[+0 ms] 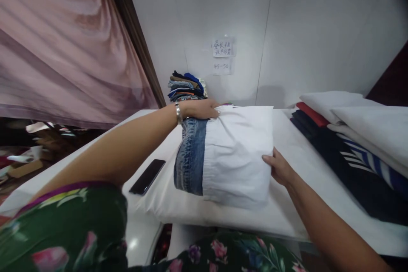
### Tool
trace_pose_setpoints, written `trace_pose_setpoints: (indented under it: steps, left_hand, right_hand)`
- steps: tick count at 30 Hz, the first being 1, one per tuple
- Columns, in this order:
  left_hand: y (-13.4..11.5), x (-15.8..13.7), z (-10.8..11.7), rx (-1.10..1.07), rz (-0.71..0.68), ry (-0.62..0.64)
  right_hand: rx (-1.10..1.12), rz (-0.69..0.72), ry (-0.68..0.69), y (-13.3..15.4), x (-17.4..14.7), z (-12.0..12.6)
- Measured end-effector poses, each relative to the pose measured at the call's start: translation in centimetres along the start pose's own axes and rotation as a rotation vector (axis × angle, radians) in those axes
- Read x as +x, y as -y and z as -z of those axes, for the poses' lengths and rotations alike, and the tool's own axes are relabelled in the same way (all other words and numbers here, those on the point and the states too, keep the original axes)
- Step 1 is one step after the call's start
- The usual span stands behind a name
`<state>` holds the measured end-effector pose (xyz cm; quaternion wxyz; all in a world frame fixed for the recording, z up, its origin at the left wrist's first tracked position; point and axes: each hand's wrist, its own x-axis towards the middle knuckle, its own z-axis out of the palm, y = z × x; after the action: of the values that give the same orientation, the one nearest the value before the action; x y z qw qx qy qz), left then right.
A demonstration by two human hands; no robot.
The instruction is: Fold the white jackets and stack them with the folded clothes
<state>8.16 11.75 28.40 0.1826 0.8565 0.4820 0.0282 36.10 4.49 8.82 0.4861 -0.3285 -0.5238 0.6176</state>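
Observation:
A folded garment [237, 157], white with a gathered edge and a blue denim part [191, 157] at its left, is held up over the white-covered table. My left hand [204, 109] grips its far left edge, fingers closed and partly hidden by the cloth. At the right edge, my right hand [277, 167] pinches the white fabric, with the thumb on the near face and the other fingers behind. The denim's left side hangs in a curved fold.
A black phone [147, 177] lies left of the garment on the table [153, 129]. Folded clothes [186, 87] are stacked by the wall, below paper notes [224, 53]. More garments [353, 153], dark, red and white, are piled on the right. A pink curtain [70, 42] hangs at left.

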Motion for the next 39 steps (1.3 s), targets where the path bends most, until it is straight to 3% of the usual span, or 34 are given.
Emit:
trace_pose_setpoints:
  steps: [2,4,7,10,14,16,19,21,24,26,27,29,32,36,39]
  left_hand:
    - [0.8,3.2,-1.0,0.027,0.057,0.051]
    - [1.6,6.2,-2.9,0.104,0.112,0.024]
    - [2.6,9.7,-6.9,0.175,0.178,-0.074]
    - [2.7,11.1,-11.4,0.178,0.197,-0.127]
    - [2.2,9.0,-17.3,0.204,0.041,-0.197]
    - [2.4,6.8,-20.1,0.226,0.035,-0.244]
    - [3.3,4.3,-23.4,0.209,0.113,-0.302]
    - [3.7,3.6,-24.8,0.191,0.137,-0.341]
    - [3.7,3.8,-26.0,0.18,0.147,-0.391]
    - [3.7,4.0,-26.2,0.182,0.147,-0.409]
    - [3.7,4.1,-26.2,0.181,0.147,-0.409]
    - [3.9,4.1,-26.2,0.169,0.135,-0.395]
    - [4.2,4.0,-26.3,0.137,0.095,-0.381]
    - [4.6,3.8,-26.0,0.043,0.052,-0.41]
    - [5.4,3.4,-25.2,-0.112,0.1,-0.534]
  right_hand:
    - [0.058,-0.071,-0.096,-0.8,0.0,0.1]
    - [0.115,-0.133,-0.154,-1.9,0.6,0.8]
    - [0.134,-0.278,-0.237,-3.6,2.1,2.5]
    - [0.034,-0.415,-0.343,-5.2,3.2,4.1]
    - [-0.007,-0.411,-0.334,-6.7,3.4,5.4]
    - [-0.042,-0.396,-0.312,-7.1,3.2,6.1]
    - [-0.341,-0.33,-0.393,-6.7,3.0,6.4]
    - [-0.64,-0.151,-0.452,-5.4,3.3,5.4]
    - [-0.965,0.219,-0.313,-3.1,4.6,2.2]
    - [-1.106,0.332,-0.152,-2.6,6.1,0.4]
    - [-1.169,0.314,-0.094,-3.0,6.9,0.0]
    - [-1.271,0.144,-0.032,-4.7,8.4,0.2]
    - [-1.341,-0.1,-0.019,-8.2,9.9,2.2]
    - [-1.338,-0.097,-0.026,-10.3,10.3,3.8]
    - [-1.233,-0.097,-0.057,-9.7,10.3,3.9]
